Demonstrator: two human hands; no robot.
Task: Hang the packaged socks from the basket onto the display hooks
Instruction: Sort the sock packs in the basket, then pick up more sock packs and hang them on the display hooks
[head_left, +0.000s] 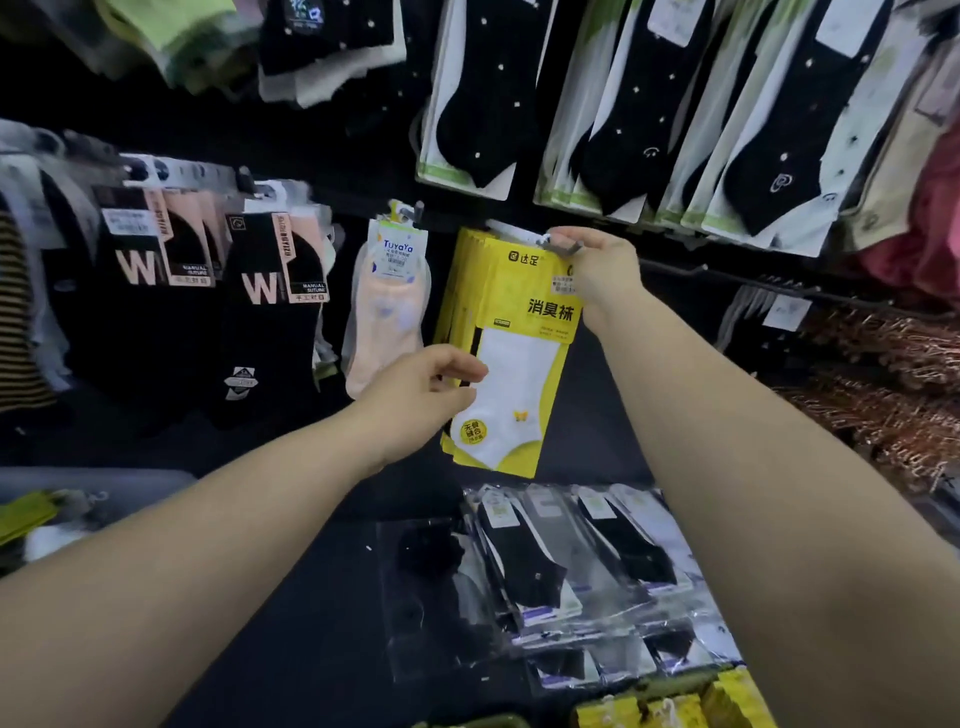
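Hands share a yellow sock pack (519, 332) at a display hook (560, 248): right hand (597, 262) pinches its top hanger tab, left hand (421, 395) lightly pinches the lower edge; it looks light, thin, floppy and slick, best gripped by the tab.

Right hand (597, 265) pinches the top of the yellow sock packs (511, 322), left hand (421, 400) grips their lower edge. Peach socks (387, 312) hang just left of them, bagged black socks (571, 561) lie below.
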